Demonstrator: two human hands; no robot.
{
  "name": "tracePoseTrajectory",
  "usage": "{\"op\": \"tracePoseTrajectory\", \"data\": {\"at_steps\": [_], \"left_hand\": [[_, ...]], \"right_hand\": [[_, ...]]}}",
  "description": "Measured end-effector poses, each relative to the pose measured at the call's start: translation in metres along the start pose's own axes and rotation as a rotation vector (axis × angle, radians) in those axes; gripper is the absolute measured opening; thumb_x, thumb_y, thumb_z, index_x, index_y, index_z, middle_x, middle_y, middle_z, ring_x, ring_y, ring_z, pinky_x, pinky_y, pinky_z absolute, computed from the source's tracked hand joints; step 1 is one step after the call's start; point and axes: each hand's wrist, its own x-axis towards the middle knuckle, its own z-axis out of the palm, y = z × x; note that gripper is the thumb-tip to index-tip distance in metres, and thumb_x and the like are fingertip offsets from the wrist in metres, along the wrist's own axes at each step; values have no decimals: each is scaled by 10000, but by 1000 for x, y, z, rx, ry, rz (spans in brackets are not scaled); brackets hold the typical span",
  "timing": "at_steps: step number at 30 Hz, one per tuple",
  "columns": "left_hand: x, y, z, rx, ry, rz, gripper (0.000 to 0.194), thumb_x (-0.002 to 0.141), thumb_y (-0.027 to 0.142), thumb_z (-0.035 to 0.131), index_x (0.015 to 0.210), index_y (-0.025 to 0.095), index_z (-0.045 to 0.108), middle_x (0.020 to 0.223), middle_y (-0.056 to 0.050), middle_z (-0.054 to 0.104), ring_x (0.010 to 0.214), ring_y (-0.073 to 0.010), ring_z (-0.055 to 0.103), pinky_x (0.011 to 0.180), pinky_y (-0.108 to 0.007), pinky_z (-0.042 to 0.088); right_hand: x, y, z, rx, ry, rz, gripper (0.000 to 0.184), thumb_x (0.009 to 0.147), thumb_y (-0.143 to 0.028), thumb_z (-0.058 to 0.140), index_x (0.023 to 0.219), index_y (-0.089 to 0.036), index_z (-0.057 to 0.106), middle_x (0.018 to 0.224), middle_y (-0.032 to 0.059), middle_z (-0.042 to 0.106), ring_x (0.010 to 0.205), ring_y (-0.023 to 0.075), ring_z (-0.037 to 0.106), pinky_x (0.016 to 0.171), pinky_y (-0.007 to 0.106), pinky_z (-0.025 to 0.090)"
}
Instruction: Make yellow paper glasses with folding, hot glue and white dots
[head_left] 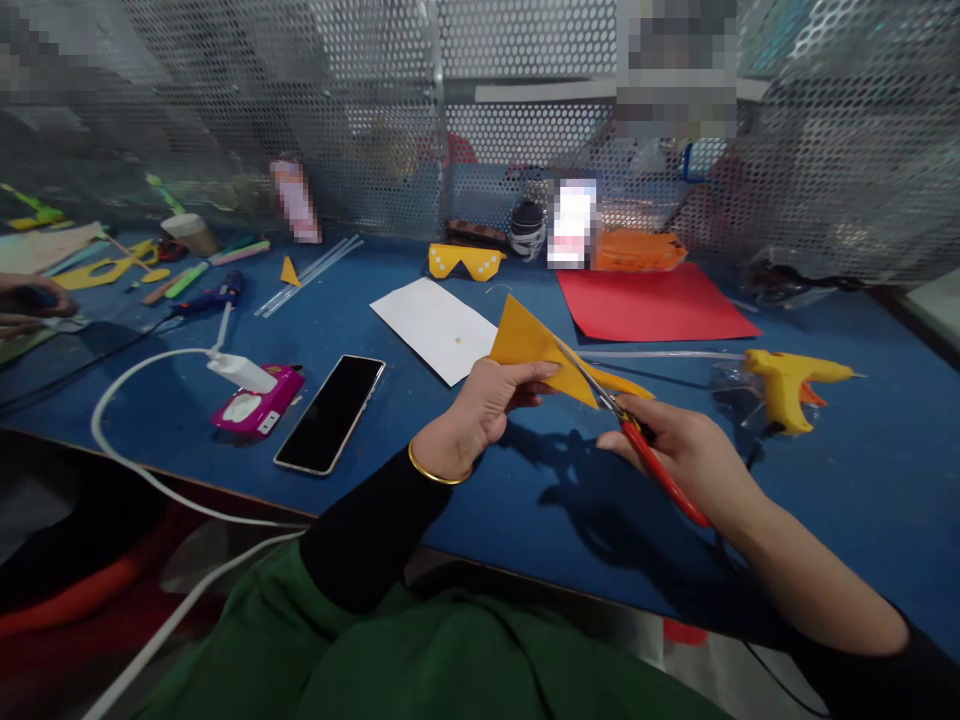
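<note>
My left hand (491, 402) pinches a piece of yellow-orange craft paper (529, 345) between thumb and fingers, held above the table. In my right hand (675, 440) is a pair of red-handled scissors (660, 470), whose blades lie across the right part of this paper. A strip of the paper sticks out beyond the blades toward the right. Behind the left hand lies a white sheet (435, 325), and past it a yellow paper mask (465, 263) with small white squares. A red sheet (652, 305) lies farther back on the right.
A yellow glue gun (787, 385) rests at right. Left of me are a phone (331, 415), a magenta power socket (259, 400) with a white cable, clear glue sticks (307, 275) and a blue glue gun (214, 297). Another person's hand (30, 300) is at far left. Perforated metal (525, 60) borders the back.
</note>
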Motion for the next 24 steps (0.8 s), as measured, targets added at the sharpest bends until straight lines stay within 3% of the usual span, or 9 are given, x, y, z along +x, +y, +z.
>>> {"op": "tracePoseTrajectory", "data": {"at_steps": [3,7,10,15,24], "left_hand": [[0,-1,-1,0,-19,-22,155,643,147,879,739,170,759,696,-29,736,569,-113,643,540,-222,453],[1,2,-3,-35,-70,-26,249,637,192,897,849,162,770,852,-54,772,644,-132,680,590,-243,507],[2,9,-5,-93,-33,47,308,654,264,904,898,150,754,928,-67,771,704,-141,679,648,-266,540],[3,17,-7,-30,35,123,296,634,257,918,842,142,741,861,-69,759,727,-150,667,657,-253,518],[-2,13,-3,45,19,96,166,700,220,873,784,145,751,819,-65,748,669,-134,658,618,-252,501]], "right_hand": [[1,0,0,-34,18,3,569,861,-766,531,916,-241,744,642,18,636,556,166,534,535,287,434],[2,0,-3,-15,-5,14,589,860,-778,508,863,-234,733,612,11,589,540,159,506,516,280,418],[2,2,-5,-9,-12,28,601,852,-786,504,867,-230,733,620,14,589,547,165,515,523,288,431],[3,4,-7,-26,-23,12,580,847,-770,523,879,-234,741,646,30,620,570,183,544,529,296,445],[0,14,1,-45,-21,-37,634,866,-776,504,1162,-255,709,795,35,717,631,213,620,564,306,446]]}}
